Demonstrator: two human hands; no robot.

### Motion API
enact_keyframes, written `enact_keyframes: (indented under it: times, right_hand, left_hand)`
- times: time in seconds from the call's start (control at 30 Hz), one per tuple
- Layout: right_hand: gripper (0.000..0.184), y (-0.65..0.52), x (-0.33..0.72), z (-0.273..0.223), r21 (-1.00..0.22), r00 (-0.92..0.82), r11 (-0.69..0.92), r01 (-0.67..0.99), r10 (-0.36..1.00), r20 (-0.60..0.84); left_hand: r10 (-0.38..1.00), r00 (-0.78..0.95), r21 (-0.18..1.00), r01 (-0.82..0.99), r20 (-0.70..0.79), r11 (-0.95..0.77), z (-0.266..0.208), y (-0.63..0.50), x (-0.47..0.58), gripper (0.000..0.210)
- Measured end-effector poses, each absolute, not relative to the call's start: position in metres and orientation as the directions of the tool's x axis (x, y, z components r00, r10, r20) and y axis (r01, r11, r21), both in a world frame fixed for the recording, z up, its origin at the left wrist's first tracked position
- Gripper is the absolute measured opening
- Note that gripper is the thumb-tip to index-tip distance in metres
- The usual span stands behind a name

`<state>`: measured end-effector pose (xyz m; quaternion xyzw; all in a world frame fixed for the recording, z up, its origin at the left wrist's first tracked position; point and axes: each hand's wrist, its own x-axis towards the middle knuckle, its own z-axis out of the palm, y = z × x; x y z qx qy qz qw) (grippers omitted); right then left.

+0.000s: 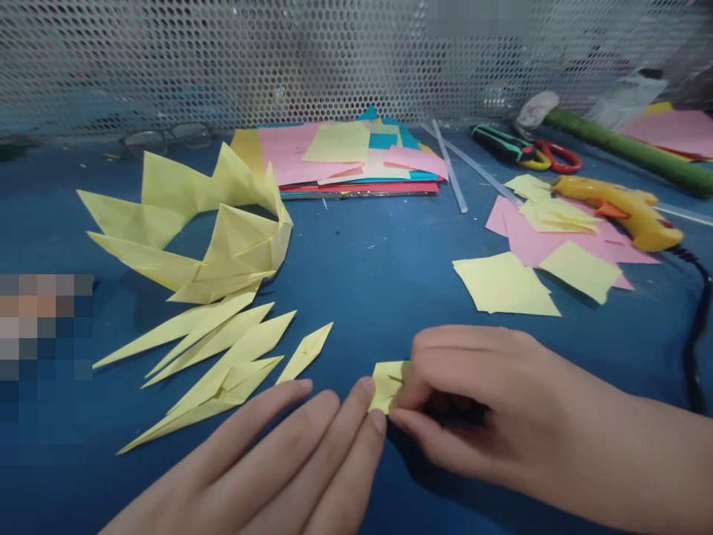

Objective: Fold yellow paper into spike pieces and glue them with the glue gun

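Note:
A small piece of yellow paper point(385, 383) lies on the blue table between my two hands. My right hand point(479, 401) is closed, with thumb and forefinger pinching the paper's right part and covering some of it. My left hand point(278, 461) is stretched out flat, its fingertips touching the paper's left edge. Beside my left fingers lies a small folded yellow paper piece point(306, 351). Several long, pointed folded yellow paper pieces point(239, 349) are spread farther left. Behind them stands a spiky ring of folded yellow paper point(245, 245), like a crown.
Colored paper sheets point(295, 152) are stacked at the back. Clear glue sticks point(450, 167), red-handled scissors point(560, 156) and a green stem-like rod point(629, 148) lie at the back right. A yellow glue gun point(618, 208) rests on pink paper point(526, 241), its black cord point(696, 334) running down the right.

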<state>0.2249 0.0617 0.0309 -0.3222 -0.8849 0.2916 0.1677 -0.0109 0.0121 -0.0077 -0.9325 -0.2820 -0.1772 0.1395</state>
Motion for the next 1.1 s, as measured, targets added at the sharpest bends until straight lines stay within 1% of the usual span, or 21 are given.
enact_keyframes:
  times: [0.1, 0.13, 0.23, 0.4, 0.53, 0.7, 0.8, 0.93, 1.03, 1.1]
  right_hand:
    - [0.013, 0.0604, 0.2221, 0.0318, -0.656, -0.672, 0.554, 0.513, 0.734, 0.095]
    - [0.014, 0.0594, 0.2213, 0.0317, -0.665, -0.65, 0.538, 0.518, 0.753, 0.103]
    - [0.015, 0.056, 0.22, 0.0307, -0.676, -0.596, 0.494, 0.547, 0.797, 0.1]
    - [0.012, 0.0556, 0.2187, 0.0305, -0.677, -0.586, 0.469, 0.567, 0.807, 0.068]
    - [0.012, 0.056, 0.2187, 0.0309, -0.672, -0.549, 0.436, 0.599, 0.834, 0.052]
    - [0.016, 0.0541, 0.2201, 0.0302, -0.608, -0.523, 0.452, 0.653, 0.85, 0.069]
    - [0.018, 0.0532, 0.2198, 0.0295, -0.565, -0.5, 0.456, 0.688, 0.862, 0.086]
    - [0.02, 0.0525, 0.2188, 0.0292, -0.542, -0.476, 0.447, 0.712, 0.874, 0.096]
    - [0.017, 0.0537, 0.2193, 0.0304, -0.565, -0.476, 0.425, 0.707, 0.877, 0.064]
    - [0.014, 0.0555, 0.2208, 0.0321, -0.615, -0.47, 0.367, 0.698, 0.883, -0.006]
  left_hand:
    - [0.382, 0.829, -0.279, 0.511, 0.408, -0.813, -0.0109, 0.0127, -0.0117, 0.037]
    - [0.371, 0.834, -0.29, 0.504, 0.409, -0.814, -0.0115, 0.0133, -0.0116, 0.037]
    - [0.389, 0.827, -0.28, 0.517, 0.405, -0.809, -0.0112, 0.015, -0.01, 0.036]
    - [0.393, 0.829, -0.293, 0.521, 0.398, -0.802, -0.0101, 0.0123, -0.0093, 0.034]
    - [0.41, 0.809, -0.245, 0.537, 0.421, -0.807, -0.0113, 0.0111, -0.0104, 0.032]
    - [0.406, 0.823, -0.266, 0.527, 0.398, -0.807, -0.0112, 0.0111, -0.0105, 0.034]
    - [0.394, 0.819, -0.273, 0.526, 0.416, -0.805, -0.0117, 0.0097, -0.0111, 0.034]
    - [0.384, 0.825, -0.292, 0.52, 0.414, -0.803, -0.0124, 0.0095, -0.0112, 0.036]
    - [0.403, 0.823, -0.27, 0.527, 0.401, -0.806, -0.012, 0.0108, -0.0101, 0.036]
    - [0.406, 0.816, -0.273, 0.536, 0.412, -0.799, -0.0115, 0.0115, -0.0093, 0.036]
